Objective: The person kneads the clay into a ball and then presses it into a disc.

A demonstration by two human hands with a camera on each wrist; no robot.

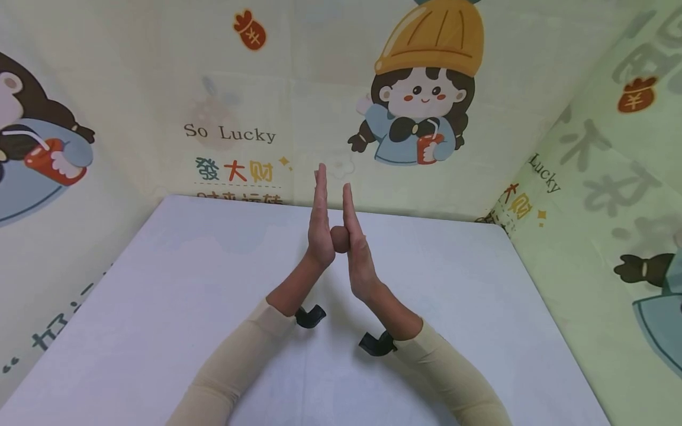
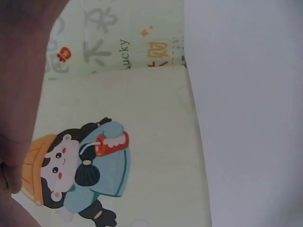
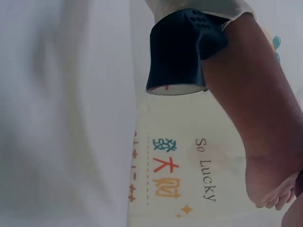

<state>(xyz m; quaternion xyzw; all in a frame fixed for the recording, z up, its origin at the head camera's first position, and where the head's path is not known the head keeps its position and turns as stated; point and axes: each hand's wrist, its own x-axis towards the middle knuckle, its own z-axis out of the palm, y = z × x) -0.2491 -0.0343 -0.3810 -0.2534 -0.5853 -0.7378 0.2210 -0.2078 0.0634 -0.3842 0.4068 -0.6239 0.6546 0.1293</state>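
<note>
Brown ball (image 1: 340, 239) sits near the frame's centre, pressed between my left hand (image 1: 320, 228) and right hand (image 1: 359, 254), fingers straight, pinching nothing. I judge this palm-rolling; the next move calls for even pressure.

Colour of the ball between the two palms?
The ball is brown, with no pattern visible; it shows best in the head view.
</note>
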